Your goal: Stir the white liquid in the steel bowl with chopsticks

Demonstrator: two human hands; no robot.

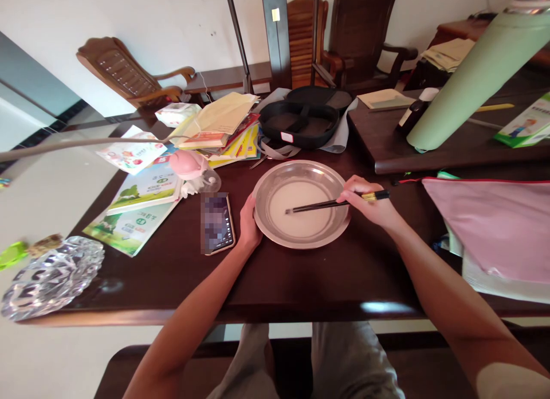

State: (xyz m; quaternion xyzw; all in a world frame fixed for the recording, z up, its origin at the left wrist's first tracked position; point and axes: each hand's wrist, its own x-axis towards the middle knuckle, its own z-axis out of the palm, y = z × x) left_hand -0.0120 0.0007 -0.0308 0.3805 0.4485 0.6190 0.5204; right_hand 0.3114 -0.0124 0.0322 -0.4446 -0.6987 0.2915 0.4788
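A wide, shallow metal bowl [301,240] stands on the dark table, with a milky, whitish liquid [307,193] in its bottom. My left hand [250,222] grips the bowl's left side, the thumb along the rim and the other fingers hidden beneath or behind it. In my right hand [369,200] is a pair of black chopsticks [318,206] with gold-coloured ends, held pinched at a low slant. Their tips reach into the liquid near the middle of the bowl. Just left of my left hand lies a phone [218,224] with its screen lit.
A pink-lidded bottle [189,165], booklets [144,187] and a crystal-like dish [55,279] occupy the left side. Behind the bowl sit an open black case [298,121] and stacked books [223,124]. On the right are a tall green flask [476,78] and a pink pouch [502,227].
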